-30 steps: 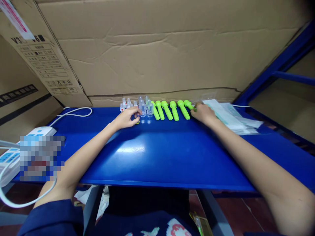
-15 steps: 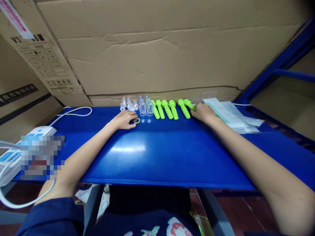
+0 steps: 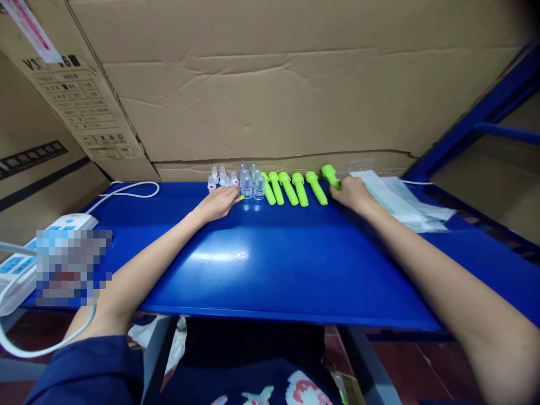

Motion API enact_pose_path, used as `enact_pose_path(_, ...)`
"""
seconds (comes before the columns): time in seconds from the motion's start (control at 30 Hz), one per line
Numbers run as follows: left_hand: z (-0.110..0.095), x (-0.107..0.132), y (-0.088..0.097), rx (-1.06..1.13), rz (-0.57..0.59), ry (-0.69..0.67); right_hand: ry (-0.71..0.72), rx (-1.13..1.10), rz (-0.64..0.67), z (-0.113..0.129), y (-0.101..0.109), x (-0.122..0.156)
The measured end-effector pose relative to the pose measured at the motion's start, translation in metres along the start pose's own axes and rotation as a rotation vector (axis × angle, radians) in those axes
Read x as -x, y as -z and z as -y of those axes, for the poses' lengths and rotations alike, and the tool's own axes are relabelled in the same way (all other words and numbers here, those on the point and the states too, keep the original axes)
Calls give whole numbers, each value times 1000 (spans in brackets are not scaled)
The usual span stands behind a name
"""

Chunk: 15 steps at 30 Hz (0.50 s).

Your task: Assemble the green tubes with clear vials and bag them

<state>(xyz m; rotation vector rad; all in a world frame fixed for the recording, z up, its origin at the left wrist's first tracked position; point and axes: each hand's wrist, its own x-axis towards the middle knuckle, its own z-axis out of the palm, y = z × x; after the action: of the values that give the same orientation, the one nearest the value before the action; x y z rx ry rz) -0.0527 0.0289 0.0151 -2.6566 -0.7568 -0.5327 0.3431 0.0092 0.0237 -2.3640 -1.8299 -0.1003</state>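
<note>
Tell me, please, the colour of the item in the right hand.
Bright yellow-green; the head view shows this item.

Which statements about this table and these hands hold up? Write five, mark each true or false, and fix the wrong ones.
1. The right hand holds a green handle. True.
2. The left hand is empty. False: the left hand pinches a small yellow piece.
3. The clear caps lie on their sides. False: they stand upright.
4. A power strip is at the table's left end. True.
5. The packets lie left of the caps. False: they lie to the right.
</note>
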Motion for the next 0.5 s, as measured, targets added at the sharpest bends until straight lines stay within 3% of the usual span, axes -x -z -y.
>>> enact_pose_path(0.17,4,0,-4,261,-138,40,-19,-56,-77,8,8,6)
enact_pose_path(0.27,1,-2,-4,415,-269,151,12,-95,-192,18,13,14)
enact_pose_path(0.37,-4,-5,-6,521,-366,293,133,-113,-309,29,16,23)
enact_pose_path(0.5,-8,-6,-13,735,-357,465,338,-93,-357,43,13,37)
